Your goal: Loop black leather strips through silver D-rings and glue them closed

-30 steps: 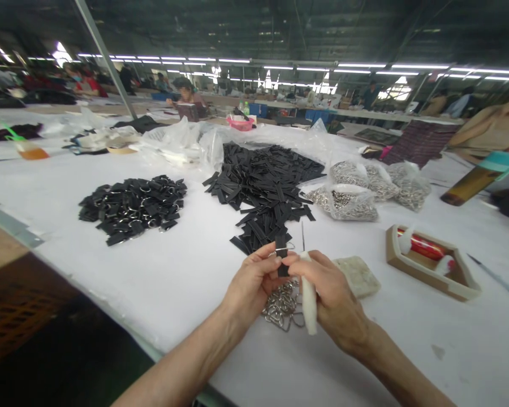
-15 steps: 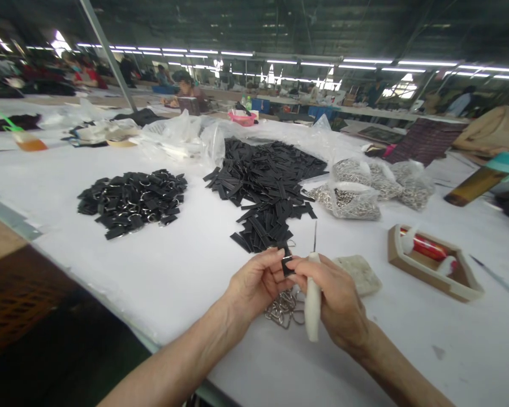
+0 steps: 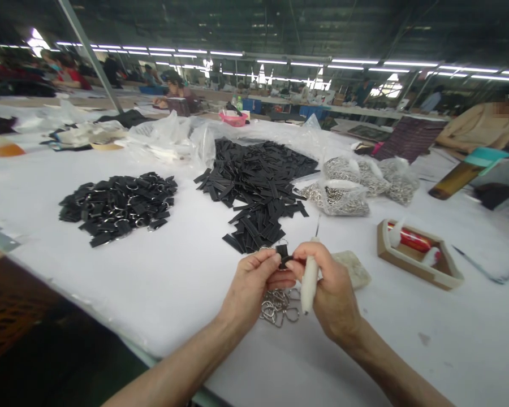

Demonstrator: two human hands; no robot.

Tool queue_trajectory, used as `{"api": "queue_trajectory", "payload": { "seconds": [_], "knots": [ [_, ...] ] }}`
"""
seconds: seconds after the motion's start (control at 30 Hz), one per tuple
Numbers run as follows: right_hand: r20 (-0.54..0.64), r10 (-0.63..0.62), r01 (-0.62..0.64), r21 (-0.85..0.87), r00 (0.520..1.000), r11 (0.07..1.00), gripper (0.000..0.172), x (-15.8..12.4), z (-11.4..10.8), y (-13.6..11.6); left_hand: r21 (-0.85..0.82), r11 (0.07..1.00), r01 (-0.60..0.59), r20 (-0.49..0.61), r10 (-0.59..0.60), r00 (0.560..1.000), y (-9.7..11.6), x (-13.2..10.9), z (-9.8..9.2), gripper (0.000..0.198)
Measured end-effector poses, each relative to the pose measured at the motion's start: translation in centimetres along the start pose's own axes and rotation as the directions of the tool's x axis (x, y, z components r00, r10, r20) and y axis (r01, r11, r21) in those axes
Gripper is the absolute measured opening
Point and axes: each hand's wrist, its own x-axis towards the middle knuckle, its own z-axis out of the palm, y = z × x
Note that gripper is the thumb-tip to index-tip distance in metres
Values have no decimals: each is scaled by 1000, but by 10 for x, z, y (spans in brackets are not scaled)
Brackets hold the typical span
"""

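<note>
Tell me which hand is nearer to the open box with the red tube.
Right. The right hand, its grip around a white-handled tool, is left of the box, with a pale block between them. The left hand is farther left, holding a black strip.

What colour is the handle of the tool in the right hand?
The handle is off-white; the head view shows it best.

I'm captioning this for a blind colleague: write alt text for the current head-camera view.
The left hand and right hand hold a small black strip near loose metal rings, the right also gripping a white-handled pointed tool. Beyond lie heaped black strips, ringed strips at left and bagged metal pieces at right.
</note>
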Motion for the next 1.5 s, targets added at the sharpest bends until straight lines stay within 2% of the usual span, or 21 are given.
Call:
{"api": "queue_trajectory", "payload": {
  "seconds": [0.1,0.17,0.47,0.63,1.03,1.13,1.23,1.3,1.33,1.4,1.47,1.5],
  "knots": [
    [3,141,-140,108,990,984,13,2,-1,-1,59,996,-68,84,63,994,0,-2,0,20],
    [20,197,-197,160,980,967,14,2,-1,-1,99,992,-78,126,65,990,1,-3,1,19],
    [70,303,-310,279,951,909,16,7,-4,-4,171,982,-74,62,64,996,2,-3,4,15],
    [73,284,-292,326,956,899,17,8,-6,-6,181,981,-73,58,63,996,2,-3,2,10],
    [71,235,-246,279,969,928,17,5,-4,-6,287,954,-86,53,74,996,4,-6,7,12],
    [68,244,-253,254,967,934,15,6,-5,-8,450,888,-96,48,83,995,4,-6,5,13],
    [72,241,-251,240,968,938,16,9,-8,-9,649,729,-217,61,234,970,6,-6,3,11],
    [89,244,-259,250,966,933,17,10,-10,-9,684,672,-284,74,324,943,8,-5,1,9],
    [100,249,-267,256,963,929,17,10,-11,-9,668,692,-272,69,306,949,9,-5,1,12],
    [124,260,-284,261,958,922,17,10,-12,-9,578,801,-156,87,130,988,10,-4,0,22],
    [141,275,-303,256,951,918,17,10,-13,-8,460,888,-11,155,-68,986,10,-2,0,27],
    [143,282,-310,254,949,916,17,10,-12,-8,411,911,32,184,-118,976,10,-2,0,26]
  ]
}}
